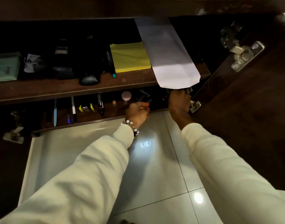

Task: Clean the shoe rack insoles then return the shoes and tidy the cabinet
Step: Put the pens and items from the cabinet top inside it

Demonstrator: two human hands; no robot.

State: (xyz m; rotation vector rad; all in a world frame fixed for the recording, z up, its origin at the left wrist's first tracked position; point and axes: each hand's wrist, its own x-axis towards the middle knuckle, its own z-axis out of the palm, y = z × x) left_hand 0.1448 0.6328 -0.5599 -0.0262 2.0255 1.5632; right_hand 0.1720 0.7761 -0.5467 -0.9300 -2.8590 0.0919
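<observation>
A dark wooden cabinet stands open with an upper shelf point(61, 91) and a lower shelf point(90, 117). A long white paper sheet point(167, 57) slopes from the cabinet top down over the front of the upper shelf. My right hand point(179, 102) is just under its lower end and grips that end, close to the door hinge point(194, 106). My left hand point(137, 113), with a bead bracelet on the wrist, is at the lower shelf's front edge. Its fingers are curled round something small with an orange tip. A round Cherry polish tin point(144, 96) lies right behind it.
The upper shelf holds a yellow cloth point(130, 57), pens, dark brushes, another polish tin point(61, 50) and a green packet point(5, 67). Markers, pens and a pink lid point(126, 95) lie on the lower shelf. The open door point(251, 94) is at my right. Glossy floor tiles point(154, 175) lie below.
</observation>
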